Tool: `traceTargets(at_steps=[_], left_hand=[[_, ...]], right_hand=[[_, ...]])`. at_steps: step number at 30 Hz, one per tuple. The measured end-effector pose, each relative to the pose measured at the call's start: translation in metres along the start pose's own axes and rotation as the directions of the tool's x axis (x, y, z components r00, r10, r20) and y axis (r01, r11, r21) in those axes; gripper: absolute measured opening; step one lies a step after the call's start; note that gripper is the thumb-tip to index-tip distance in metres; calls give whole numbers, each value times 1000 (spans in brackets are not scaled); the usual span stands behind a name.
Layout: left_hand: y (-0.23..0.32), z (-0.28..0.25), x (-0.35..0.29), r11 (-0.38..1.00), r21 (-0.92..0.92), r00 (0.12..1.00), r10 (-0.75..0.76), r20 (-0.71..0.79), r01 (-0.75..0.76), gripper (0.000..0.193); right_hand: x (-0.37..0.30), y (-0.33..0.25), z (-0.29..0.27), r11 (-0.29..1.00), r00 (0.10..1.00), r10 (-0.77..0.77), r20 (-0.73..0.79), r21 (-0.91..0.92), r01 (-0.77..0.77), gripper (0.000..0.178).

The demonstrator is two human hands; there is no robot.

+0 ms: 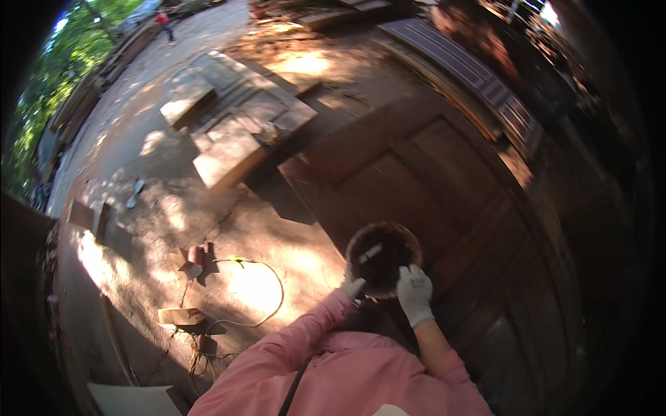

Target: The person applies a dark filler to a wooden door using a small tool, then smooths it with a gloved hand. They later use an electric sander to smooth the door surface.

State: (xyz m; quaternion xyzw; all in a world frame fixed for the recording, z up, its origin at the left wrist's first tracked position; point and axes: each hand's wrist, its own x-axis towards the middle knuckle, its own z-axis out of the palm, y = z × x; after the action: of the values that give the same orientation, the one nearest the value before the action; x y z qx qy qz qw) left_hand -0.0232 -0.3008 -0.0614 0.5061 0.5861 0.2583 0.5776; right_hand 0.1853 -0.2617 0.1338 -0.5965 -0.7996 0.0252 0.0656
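A round, dark bowl (380,243) with a lighter rim is above a large dark brown panelled door (444,180). Inside it lies a small pale oblong thing (370,254); the rest of its contents is too dark to make out. My left hand (353,286), in a white glove, grips the bowl's near left rim. Over the near right rim reaches my right hand (415,290), also gloved, with its fingers curled and their tips inside the bowl. Whatever those fingers hold is hidden.
Another panelled door (246,114), lighter and sunlit, lies ahead on wooden blocks. On the ground to the left are a reddish tool (198,256), a cable (281,295) and a wood block (180,317). A striped panel stack (458,62) stands far right. A person (164,24) is far off.
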Motion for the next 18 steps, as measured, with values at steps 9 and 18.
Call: traceTargets(at_steps=[9, 18], left_hand=[[-31, 0, 6, 961, 259, 995, 95, 7, -94, 31], [-34, 6, 4, 994, -100, 998, 33, -53, -38, 62]], right_hand=[[-14, -1, 3, 992, 993, 99, 71, 76, -104, 18], [-28, 0, -15, 954, 975, 206, 84, 204, -219, 28]])
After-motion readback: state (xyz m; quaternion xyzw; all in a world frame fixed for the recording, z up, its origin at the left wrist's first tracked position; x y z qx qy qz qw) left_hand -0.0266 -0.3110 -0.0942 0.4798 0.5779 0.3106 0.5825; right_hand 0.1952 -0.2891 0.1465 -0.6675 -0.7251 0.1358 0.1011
